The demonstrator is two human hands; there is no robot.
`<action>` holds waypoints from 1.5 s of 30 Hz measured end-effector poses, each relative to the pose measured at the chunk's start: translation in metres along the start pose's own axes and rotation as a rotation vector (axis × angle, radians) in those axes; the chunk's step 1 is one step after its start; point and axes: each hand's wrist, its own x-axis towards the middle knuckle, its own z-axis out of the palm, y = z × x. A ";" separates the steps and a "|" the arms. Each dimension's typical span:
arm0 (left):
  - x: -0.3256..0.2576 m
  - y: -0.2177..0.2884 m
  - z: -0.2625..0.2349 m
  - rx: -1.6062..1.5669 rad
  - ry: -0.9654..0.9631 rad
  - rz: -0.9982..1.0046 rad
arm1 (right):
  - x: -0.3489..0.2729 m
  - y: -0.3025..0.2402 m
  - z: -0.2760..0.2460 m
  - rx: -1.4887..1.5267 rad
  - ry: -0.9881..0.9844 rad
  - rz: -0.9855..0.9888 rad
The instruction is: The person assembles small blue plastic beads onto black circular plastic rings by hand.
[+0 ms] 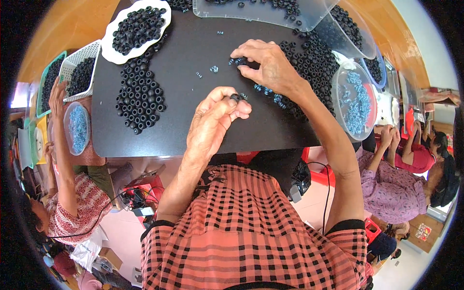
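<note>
My left hand (pixel 208 121) is closed, pinching a small black ring-shaped piece (pixel 235 97) between thumb and fingers. A tiny metal spring (pixel 243 96) shows right beside its fingertips. Farther back, my right hand (pixel 271 67) reaches over the dark table with thumb and forefinger apart. Several small bluish springs (pixel 237 61) lie between those fingertips; whether any is gripped, I cannot see. More loose springs (pixel 264 90) are scattered under the right wrist, and a few single ones (pixel 214 69) sit between the hands. A heap of black ring pieces (pixel 304 58) spreads beyond the right forearm.
Another pile of black rings (pixel 140 96) lies left, below a white scalloped plate (pixel 112 48) full of them. A clear tub (pixel 340 96) of blue springs stands right. A translucent bin (pixel 251 15) lies at the back. Co-workers (pixel 79 198) sit at both sides, near the dark table (pixel 193 140).
</note>
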 end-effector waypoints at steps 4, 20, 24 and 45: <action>0.000 -0.001 -0.001 0.001 0.000 0.010 | 0.005 -0.007 0.002 -0.147 -0.043 -0.023; 0.000 -0.006 0.004 0.107 0.079 0.095 | -0.034 -0.069 -0.011 0.564 0.037 0.268; -0.002 -0.008 0.006 0.163 0.069 0.102 | -0.041 -0.070 -0.007 0.590 0.103 0.230; -0.004 -0.010 0.007 0.242 0.093 0.121 | -0.049 -0.077 -0.009 0.589 0.154 0.326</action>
